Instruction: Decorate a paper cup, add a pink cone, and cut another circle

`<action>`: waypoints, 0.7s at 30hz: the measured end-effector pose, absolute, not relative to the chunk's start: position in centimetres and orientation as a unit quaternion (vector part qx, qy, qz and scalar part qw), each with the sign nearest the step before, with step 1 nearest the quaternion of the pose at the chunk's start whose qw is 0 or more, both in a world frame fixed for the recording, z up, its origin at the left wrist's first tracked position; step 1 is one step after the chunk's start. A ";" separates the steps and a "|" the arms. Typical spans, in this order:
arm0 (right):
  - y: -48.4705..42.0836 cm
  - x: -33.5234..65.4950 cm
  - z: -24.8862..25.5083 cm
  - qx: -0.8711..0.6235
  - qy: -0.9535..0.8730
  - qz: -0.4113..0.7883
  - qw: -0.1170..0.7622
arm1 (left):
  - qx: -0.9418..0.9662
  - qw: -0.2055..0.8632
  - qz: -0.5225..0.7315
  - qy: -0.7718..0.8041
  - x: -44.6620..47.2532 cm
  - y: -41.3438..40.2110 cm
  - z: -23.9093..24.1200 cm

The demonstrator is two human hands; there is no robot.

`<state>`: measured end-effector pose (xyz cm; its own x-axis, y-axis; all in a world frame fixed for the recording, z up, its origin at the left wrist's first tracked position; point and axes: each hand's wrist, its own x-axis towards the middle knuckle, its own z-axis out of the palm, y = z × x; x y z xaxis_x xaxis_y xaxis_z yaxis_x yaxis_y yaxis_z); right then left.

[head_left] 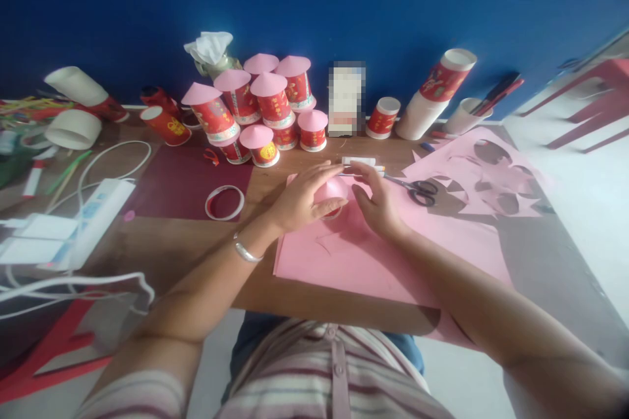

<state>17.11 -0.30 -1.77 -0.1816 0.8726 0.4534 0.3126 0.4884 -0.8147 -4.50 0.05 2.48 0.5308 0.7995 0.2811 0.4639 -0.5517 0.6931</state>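
My left hand point(301, 199) and my right hand point(376, 201) meet over a sheet of pink paper point(363, 255) on the wooden table point(171, 249). Between them they hold a small pink paper cone point(331, 191), fingers curled round its sides. A cup rim seems to show under the cone, but I cannot make it out. A silver bracelet point(246, 250) sits on my left wrist. Black-handled scissors point(420, 190) lie just right of my right hand, and a white glue stick point(360, 161) lies just beyond the fingers.
Several red paper cups with pink cone lids point(260, 111) are stacked against the blue wall. A tape ring point(225, 202) lies on dark red paper point(181, 183). A white power strip point(95, 209) with cables sits left. Cut-out pink paper point(484, 177) and cup stacks point(437, 95) lie right.
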 end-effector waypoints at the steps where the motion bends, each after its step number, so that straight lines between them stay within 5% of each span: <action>1: -0.3 17.2 -1.7 -0.414 -0.710 0.284 0.495 | 0.820 0.295 0.304 0.386 -4.5 -0.1 2.6; 6: -1.2 17.5 -0.4 -0.391 -0.740 0.200 0.509 | 0.784 0.339 0.328 0.404 -5.0 -0.2 2.8; 11: -2.2 16.6 -0.3 -0.337 -0.849 0.087 0.398 | 0.842 0.231 0.314 0.374 -5.5 -0.1 1.9; 21: -2.3 16.1 -1.7 -0.366 -0.863 0.049 0.345 | 0.859 0.218 0.250 0.390 -5.8 -0.5 2.0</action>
